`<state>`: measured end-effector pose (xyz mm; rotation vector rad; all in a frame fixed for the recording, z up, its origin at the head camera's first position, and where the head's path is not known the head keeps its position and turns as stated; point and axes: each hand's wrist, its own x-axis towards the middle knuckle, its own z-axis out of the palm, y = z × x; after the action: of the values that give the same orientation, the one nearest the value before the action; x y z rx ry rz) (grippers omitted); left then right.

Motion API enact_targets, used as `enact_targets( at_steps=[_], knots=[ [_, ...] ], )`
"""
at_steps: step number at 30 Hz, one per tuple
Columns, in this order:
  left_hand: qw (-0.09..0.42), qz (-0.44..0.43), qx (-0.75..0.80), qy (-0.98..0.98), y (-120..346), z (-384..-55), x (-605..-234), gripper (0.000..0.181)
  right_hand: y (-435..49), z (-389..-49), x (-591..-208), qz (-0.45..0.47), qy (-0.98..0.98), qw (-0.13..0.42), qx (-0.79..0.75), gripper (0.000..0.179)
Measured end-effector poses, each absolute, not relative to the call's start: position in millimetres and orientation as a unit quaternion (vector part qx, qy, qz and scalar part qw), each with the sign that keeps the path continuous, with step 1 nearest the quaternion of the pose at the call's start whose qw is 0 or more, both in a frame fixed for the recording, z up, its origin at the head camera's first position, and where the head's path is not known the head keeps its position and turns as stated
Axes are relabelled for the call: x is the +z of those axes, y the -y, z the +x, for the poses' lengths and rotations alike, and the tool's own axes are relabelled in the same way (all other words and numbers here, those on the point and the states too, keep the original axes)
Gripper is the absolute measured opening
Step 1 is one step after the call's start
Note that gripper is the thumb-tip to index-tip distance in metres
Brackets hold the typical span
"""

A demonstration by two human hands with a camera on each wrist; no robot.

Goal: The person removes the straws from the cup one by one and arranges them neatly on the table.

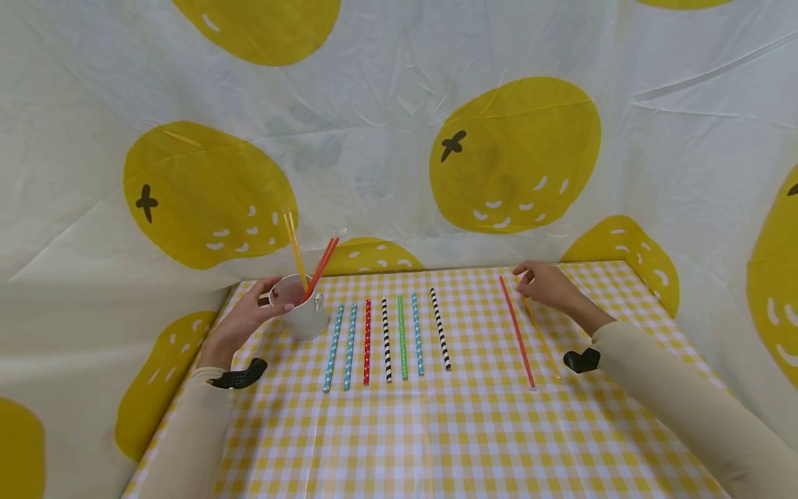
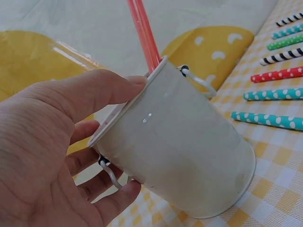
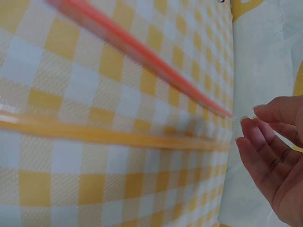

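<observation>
My left hand (image 1: 240, 324) grips the rim of a white pail (image 1: 305, 320) with small side handles; the thumb lies over the rim in the left wrist view. Inside stand clear-wrapped red straws (image 2: 146, 38) and yellow straws (image 1: 296, 242). My right hand (image 1: 544, 284) hovers at the far end of a yellow straw (image 1: 544, 339) on the table. Its fingers are loosely bent, and nothing shows between thumb and fingertips (image 3: 258, 135) in the right wrist view. Left of the yellow straw lies a red straw (image 1: 517, 333).
Between pail and red straw lies a row of patterned paper straws: blue dotted (image 1: 333, 350), red dotted (image 1: 367, 343), black-striped (image 1: 386, 339) and green (image 1: 402, 338). A yellow-checked cloth (image 1: 374, 443) covers the table. A lemon-print curtain (image 1: 374, 173) hangs behind.
</observation>
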<state>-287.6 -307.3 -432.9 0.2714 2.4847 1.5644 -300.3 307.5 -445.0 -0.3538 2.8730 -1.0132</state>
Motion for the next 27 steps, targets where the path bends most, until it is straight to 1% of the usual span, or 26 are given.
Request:
enact_targets(
  at_steps=[8,19,27],
  knots=[
    [0.096,0.098,0.528,-0.838,309.3,-289.3,-435.5,0.086,-282.2,-305.8,-429.6,-0.129,-0.921,0.019,-0.366,0.034],
    [0.094,0.103,0.530,-0.836,310.6,-289.8,-437.0,0.084,-240.7,-305.7,-410.7,-0.143,-0.901,0.035,-0.408,0.035],
    [0.095,0.102,0.532,-0.835,309.0,-290.0,-437.6,0.083,-212.1,-312.2,-407.7,-0.151,-0.881,0.037,-0.447,0.033]
  ],
)
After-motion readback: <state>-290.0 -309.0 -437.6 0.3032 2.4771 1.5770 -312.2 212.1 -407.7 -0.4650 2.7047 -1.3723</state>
